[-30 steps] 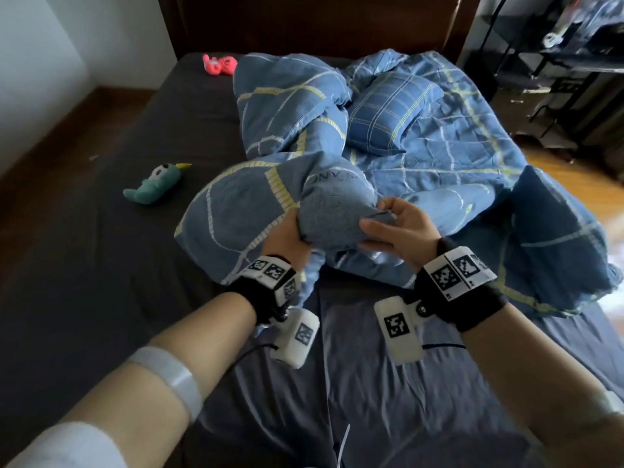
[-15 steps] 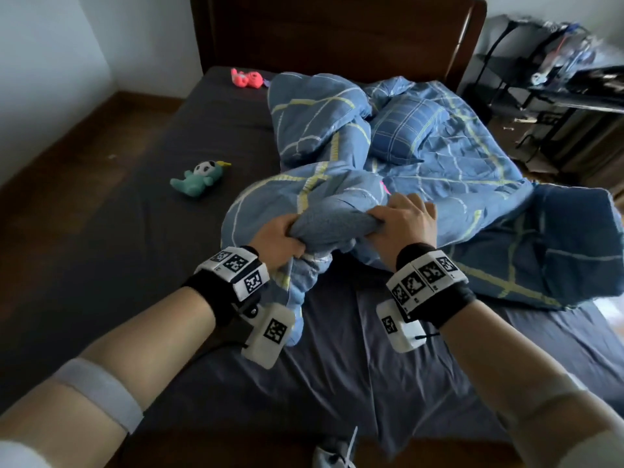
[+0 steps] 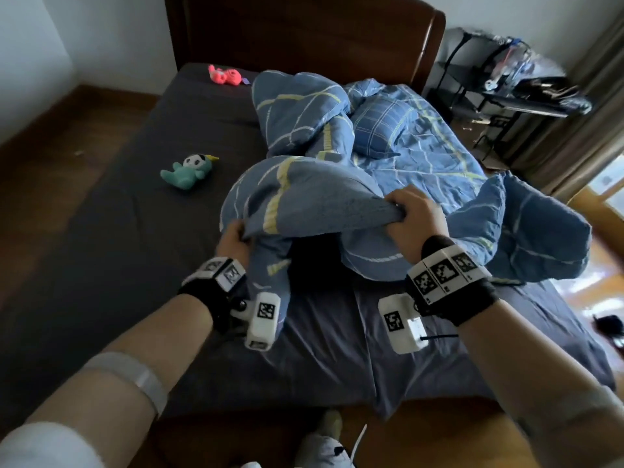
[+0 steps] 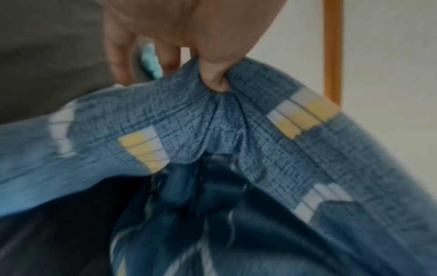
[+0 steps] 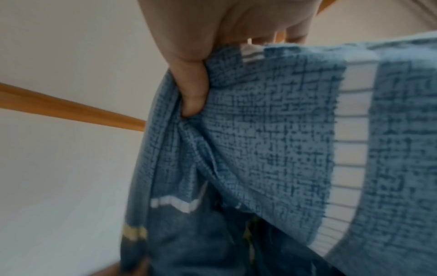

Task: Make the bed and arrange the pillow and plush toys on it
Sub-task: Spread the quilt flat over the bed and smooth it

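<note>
A blue duvet with white and yellow stripes lies crumpled over the right half of the dark-sheeted bed. My left hand grips its near edge, thumb pressed into the bunched cloth. My right hand grips the same edge further right, lifted above the mattress. A blue checked pillow rests on the duvet near the headboard. A teal plush toy lies on the bare sheet at left. A pink plush toy sits by the headboard.
A dark wooden headboard stands at the far end. A black rack with clutter and a curtain stand to the right. Wooden floor runs along the left side. A light-coloured shoe shows at the bed's foot.
Both hands have moved apart along the duvet edge, stretching it out between them. My view has pulled back toward the foot of the bed, and the duvet has been dragged nearer.
</note>
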{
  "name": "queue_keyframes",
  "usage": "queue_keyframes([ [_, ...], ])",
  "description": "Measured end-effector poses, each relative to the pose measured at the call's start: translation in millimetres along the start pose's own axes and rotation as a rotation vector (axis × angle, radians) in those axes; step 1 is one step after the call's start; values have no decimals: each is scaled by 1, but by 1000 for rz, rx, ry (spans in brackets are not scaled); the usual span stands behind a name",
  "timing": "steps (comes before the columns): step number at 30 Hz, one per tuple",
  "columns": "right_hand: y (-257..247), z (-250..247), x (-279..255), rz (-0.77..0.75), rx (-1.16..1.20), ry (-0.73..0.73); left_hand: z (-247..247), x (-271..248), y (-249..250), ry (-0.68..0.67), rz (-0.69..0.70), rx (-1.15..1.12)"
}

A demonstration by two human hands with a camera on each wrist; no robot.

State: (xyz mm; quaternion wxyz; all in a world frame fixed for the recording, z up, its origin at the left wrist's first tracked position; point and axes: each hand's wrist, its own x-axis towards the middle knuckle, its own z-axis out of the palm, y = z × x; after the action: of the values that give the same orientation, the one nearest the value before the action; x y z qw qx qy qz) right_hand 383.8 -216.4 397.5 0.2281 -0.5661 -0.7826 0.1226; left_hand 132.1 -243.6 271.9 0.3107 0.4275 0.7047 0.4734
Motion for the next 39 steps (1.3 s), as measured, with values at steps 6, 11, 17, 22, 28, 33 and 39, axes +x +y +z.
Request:
queue_keyframes([
  [6,-26,21,-13,56,-21,-135,-121,32,87,169,515,288],
  [11,-99,31,-19,-122,91,-192,-209,21,108,152,500,219],
  [17,-145,94,-41,-266,-8,-590,-266,-4,27,197,326,254],
  [22,-131,177,-62,-282,-85,-979,-257,-44,-109,209,-98,611],
  [28,-95,217,-76,-157,-203,-1215,-198,-93,-174,5,-408,568],
  [33,-44,209,-74,50,-141,-1146,-127,-77,-145,-248,-356,456],
  [39,22,166,-75,221,-134,-1007,-18,-62,-78,-569,-205,535],
])
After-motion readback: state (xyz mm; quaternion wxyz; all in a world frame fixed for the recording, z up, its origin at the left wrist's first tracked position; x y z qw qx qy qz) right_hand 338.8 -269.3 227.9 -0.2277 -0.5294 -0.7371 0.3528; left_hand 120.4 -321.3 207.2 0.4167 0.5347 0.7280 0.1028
